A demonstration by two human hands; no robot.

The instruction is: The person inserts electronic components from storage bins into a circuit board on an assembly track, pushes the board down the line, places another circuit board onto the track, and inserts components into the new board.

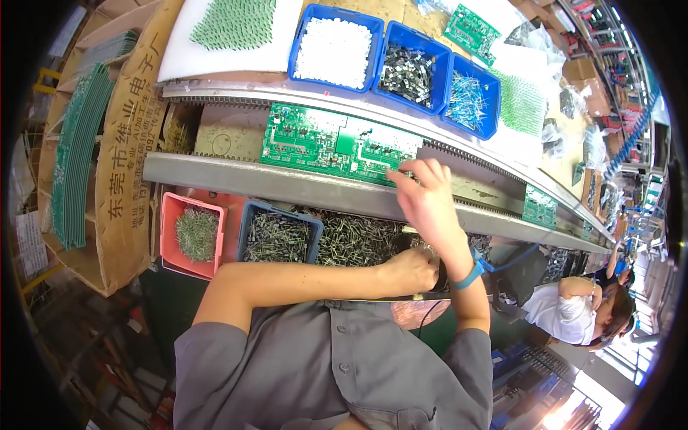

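Head view: the green circuit board [333, 147] lies along the far side of the near metal rail [236, 175]. It looks light, stiff and easily damaged, best taken by its edges. The right hand [427, 197] bends over its right end, the left hand [412, 273] curls over loose parts [351, 238]; whether either grip pinches anything, I cannot tell.
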